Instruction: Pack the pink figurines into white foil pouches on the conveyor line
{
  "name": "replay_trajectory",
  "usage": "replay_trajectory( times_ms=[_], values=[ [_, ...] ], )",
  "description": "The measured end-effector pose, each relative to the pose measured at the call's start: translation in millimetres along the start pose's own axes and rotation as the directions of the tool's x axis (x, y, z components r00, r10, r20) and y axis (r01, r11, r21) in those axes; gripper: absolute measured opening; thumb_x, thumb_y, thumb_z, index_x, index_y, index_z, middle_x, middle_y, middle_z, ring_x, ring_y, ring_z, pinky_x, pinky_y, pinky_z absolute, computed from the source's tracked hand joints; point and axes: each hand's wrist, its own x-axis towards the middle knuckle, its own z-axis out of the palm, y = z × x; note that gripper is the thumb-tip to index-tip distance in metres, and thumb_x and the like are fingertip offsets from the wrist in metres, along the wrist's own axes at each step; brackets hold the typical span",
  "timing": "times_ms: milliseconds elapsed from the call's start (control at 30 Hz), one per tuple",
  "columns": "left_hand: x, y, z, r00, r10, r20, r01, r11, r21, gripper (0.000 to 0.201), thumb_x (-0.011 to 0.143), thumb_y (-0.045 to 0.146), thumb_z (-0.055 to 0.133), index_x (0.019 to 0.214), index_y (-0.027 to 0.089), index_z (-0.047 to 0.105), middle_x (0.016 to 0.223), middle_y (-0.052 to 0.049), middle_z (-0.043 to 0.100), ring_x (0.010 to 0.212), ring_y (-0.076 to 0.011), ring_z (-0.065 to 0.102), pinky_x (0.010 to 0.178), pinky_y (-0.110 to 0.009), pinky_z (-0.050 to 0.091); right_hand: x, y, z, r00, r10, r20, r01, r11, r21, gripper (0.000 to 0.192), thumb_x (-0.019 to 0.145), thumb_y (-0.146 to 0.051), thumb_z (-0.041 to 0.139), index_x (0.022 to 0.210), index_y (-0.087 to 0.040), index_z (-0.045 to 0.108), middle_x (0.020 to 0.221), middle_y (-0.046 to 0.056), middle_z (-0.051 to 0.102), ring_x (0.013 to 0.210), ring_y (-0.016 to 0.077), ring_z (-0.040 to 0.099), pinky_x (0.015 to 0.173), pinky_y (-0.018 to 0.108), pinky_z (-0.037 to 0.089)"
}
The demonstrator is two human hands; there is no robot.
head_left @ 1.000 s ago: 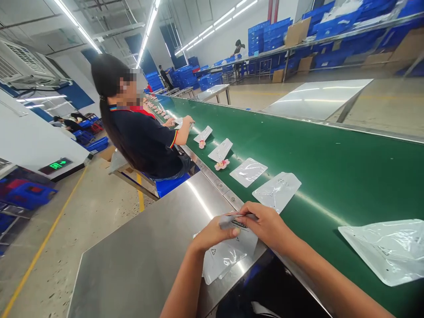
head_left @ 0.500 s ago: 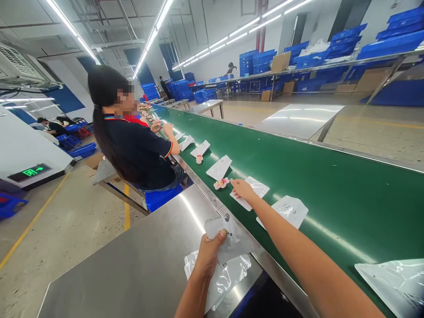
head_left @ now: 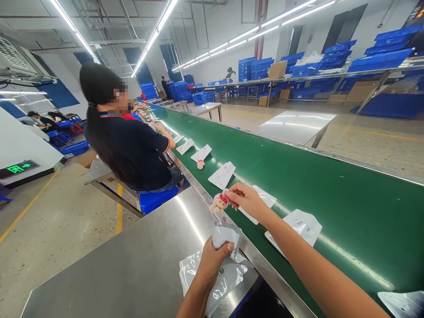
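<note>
Our right hand (head_left: 247, 201) pinches the small pink plush doll (head_left: 219, 202) at frame centre, directly above the crumpled clear plastic pouch (head_left: 227, 236) gripped upright in our left hand (head_left: 212, 260).

Near the lower middle, the left hand (head_left: 212, 260) grips a small white pouch (head_left: 227, 236) above a pile of clear bags (head_left: 212, 282) on the steel tabletop (head_left: 132, 265). Just beyond it, the right hand (head_left: 248, 201) pinches a small pink doll (head_left: 219, 202) at the near edge of the green conveyor belt (head_left: 331, 176). More white pouches (head_left: 222, 175) lie in a row along the belt, running far left toward a seated co-worker (head_left: 129, 145) in a dark shirt. Blue crates (head_left: 298, 62) fill the far right shelves.
</note>
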Motion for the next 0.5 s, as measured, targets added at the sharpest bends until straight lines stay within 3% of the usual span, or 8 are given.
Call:
replay_trajectory(
  times_ms=[67,200,267,400,500],
  values=[
    [-4,6,4.7,0.999,0.013,0.041,-0.014,0.999,0.035,0.042,0.056,0.040,0.079,0.081,0.010,0.063,0.069,-0.002,0.058,0.063,-0.0136,0.049,0.059,-0.023,0.037,-27,-11,-14,0.999,-0.027,0.046,0.027,1.000,-0.012,0.032,0.081,-0.049,0.050,0.078,-0.018,0.055,0.064,-0.001,0.056,0.056,0.0100,0.050,0.052,0.022,0.042],
    [-13,16,19.0,0.989,0.012,0.151,-0.028,0.994,0.103,0.045,0.059,0.037,0.078,0.094,0.011,0.065,0.085,-0.006,0.064,0.075,-0.0178,0.053,0.068,-0.025,0.040,-69,-26,-36,0.992,0.038,0.117,-0.008,0.969,-0.247,0.026,0.083,-0.043,0.050,0.075,-0.019,0.058,0.064,-0.002,0.057,0.056,0.0098,0.048,0.051,0.022,0.037],
    [-18,16,29.2,0.979,-0.006,0.205,-0.024,0.990,0.142,0.044,0.059,0.039,0.077,0.091,0.011,0.065,0.080,-0.005,0.063,0.071,-0.0168,0.052,0.065,-0.024,0.039,-84,-30,-41,0.993,0.027,0.111,0.015,0.934,-0.357,0.022,0.084,-0.037,0.049,0.073,-0.020,0.060,0.068,-0.001,0.060,0.060,0.0108,0.051,0.055,0.023,0.038],
    [-27,10,53.7,0.949,-0.040,0.314,-0.025,0.980,0.199,0.039,0.058,0.042,0.076,0.079,0.012,0.063,0.064,-0.001,0.054,0.059,-0.0124,0.043,0.055,-0.022,0.033,-115,-30,-47,0.989,-0.124,0.080,0.148,0.845,-0.514,0.019,0.082,-0.027,0.052,0.070,-0.022,0.065,0.096,0.003,0.062,0.090,0.0170,0.056,0.076,0.030,0.044],
    [-32,9,73.3,0.911,-0.012,0.412,-0.079,0.976,0.203,0.036,0.063,0.037,0.074,0.088,0.013,0.062,0.072,-0.001,0.056,0.065,-0.0133,0.045,0.058,-0.022,0.033,-144,-26,-55,0.988,-0.117,0.105,0.155,0.839,-0.521,0.031,0.089,-0.028,0.042,0.073,-0.022,0.068,0.123,0.003,0.053,0.116,0.0204,0.045,0.095,0.036,0.039]
  ],
)
